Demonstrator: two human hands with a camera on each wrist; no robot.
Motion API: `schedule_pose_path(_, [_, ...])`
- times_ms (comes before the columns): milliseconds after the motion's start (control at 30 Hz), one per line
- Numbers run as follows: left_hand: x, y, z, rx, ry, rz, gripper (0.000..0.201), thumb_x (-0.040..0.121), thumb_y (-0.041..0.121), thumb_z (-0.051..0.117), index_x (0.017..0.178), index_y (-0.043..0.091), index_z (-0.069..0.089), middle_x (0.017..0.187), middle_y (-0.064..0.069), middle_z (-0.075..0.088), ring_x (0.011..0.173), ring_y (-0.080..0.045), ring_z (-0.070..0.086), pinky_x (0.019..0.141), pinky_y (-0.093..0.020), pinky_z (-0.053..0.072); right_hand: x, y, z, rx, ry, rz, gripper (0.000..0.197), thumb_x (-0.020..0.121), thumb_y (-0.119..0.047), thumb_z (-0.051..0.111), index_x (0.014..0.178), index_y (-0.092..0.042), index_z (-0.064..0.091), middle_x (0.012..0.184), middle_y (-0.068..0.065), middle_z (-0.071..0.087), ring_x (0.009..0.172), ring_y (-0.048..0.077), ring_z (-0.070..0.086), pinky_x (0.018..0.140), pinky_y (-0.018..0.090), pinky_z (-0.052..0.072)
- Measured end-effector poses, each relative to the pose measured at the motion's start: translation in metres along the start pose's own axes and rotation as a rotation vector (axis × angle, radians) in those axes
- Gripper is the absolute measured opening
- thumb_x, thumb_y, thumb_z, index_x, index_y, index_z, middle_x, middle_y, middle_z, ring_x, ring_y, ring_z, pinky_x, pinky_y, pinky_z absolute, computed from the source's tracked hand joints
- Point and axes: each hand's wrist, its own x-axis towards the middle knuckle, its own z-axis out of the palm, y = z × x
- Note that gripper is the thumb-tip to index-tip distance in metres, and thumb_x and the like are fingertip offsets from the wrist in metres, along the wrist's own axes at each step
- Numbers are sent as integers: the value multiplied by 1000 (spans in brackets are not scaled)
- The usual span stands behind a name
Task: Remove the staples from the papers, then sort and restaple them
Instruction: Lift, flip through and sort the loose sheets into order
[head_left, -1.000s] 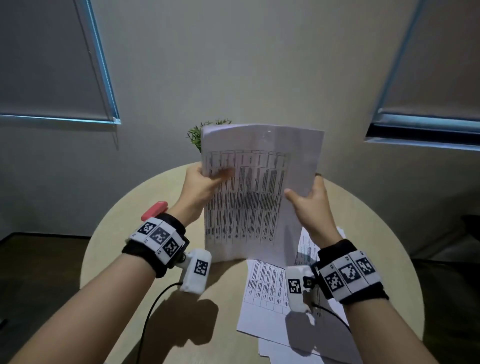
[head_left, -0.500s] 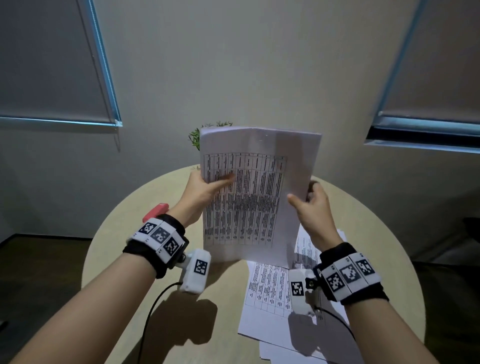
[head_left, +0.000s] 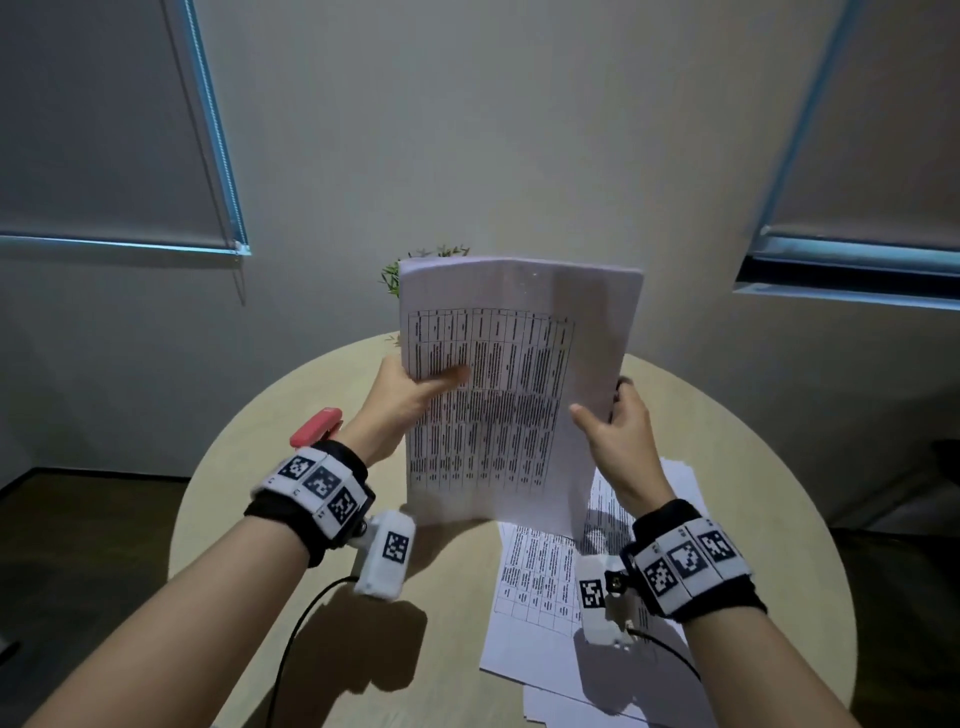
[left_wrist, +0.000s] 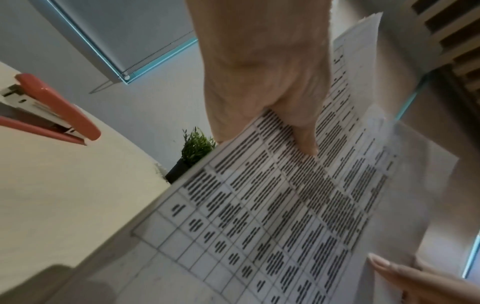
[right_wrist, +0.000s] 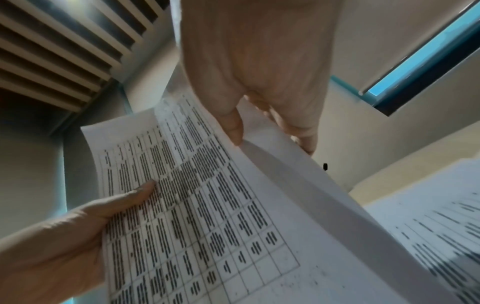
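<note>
White printed sheets with black tables (head_left: 511, 395) stand upright above the round beige table (head_left: 727, 457), the left hand (head_left: 402, 400) pinching their left edge and the right hand (head_left: 618, 441) their right edge; a red stapler (head_left: 316, 427) lies far left.

Stapler (head_left: 316, 427) left on table (head_left: 239, 467); loose sheets (head_left: 540, 592) right, plant (head_left: 410, 270) behind

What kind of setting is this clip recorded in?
Probably an office or meeting room: a round pale table carrying printed sheets and a red stapler, roller blinds on the windows, and a small potted plant.
</note>
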Motion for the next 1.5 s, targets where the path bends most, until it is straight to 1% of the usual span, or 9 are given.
schedule_pose_path(133, [-10,-16,6,5,-37,-64,40,82,15,69,121,14,60,110,6,69,101,0,63,82,-20,48,-8,19,6,-2,-31,84,33,97,-4,51,130,-11,49,123,3,61,109,16,61,92,27,50])
schedule_pose_path(400, [10,4,-23,101,-35,-248,22,88,2,61,110,0,62,95,-14,68,75,-21,62,67,-28,51,11,8,-1,78,49,91,19,94,-6,58,110,-12,50,94,8,63,77,15,59,74,26,48])
schedule_pose_path(600, [1,-73,-93,503,-16,-677,45,81,9,71,121,6,52,106,-19,67,93,-37,66,82,-51,56,8,49,-23,-4,198,296,17,94,-7,56,110,-8,51,99,17,64,77,21,56,62,26,42])
schedule_pose_path(733, [-12,-128,-118,686,25,-791,49,79,10,72,120,-3,49,119,-24,59,107,-39,60,95,-50,50,5,80,-31,-141,200,447,14,88,-1,59,100,-7,55,96,20,64,63,21,51,54,29,38])
schedule_pose_path(867, [-15,-114,-105,918,44,-714,43,75,11,76,110,0,55,104,-16,66,88,-28,64,81,-40,55,5,96,-37,-362,100,559,12,82,2,65,86,-5,56,92,17,61,72,26,56,61,32,45])
schedule_pose_path(1033, [-14,-82,-63,1402,99,-263,79,74,24,73,140,10,32,129,-16,46,117,-33,46,94,-45,47,0,103,-36,-532,-99,655,20,76,6,74,88,2,58,78,12,59,77,25,56,71,33,45])
schedule_pose_path(1100, [-12,-73,-32,1067,8,-278,74,79,26,74,138,7,34,124,-15,51,107,-29,54,86,-38,50,0,103,-36,-550,-116,659,24,74,6,76,91,4,59,76,10,58,82,27,56,72,33,44])
schedule_pose_path(1233, [-10,-75,29,419,-262,-636,75,83,20,73,141,4,28,128,-16,52,104,-25,58,86,-33,50,-1,101,-35,-564,-146,654,28,74,5,77,66,-5,52,72,9,56,83,27,56,72,32,43])
schedule_pose_path(1500, [11,-90,82,493,-184,-656,90,81,17,74,143,-3,13,131,-17,48,120,-31,51,92,-36,48,1,104,-41,-533,-162,653,26,75,1,78,74,-8,54,95,14,62,94,26,56,74,30,41])
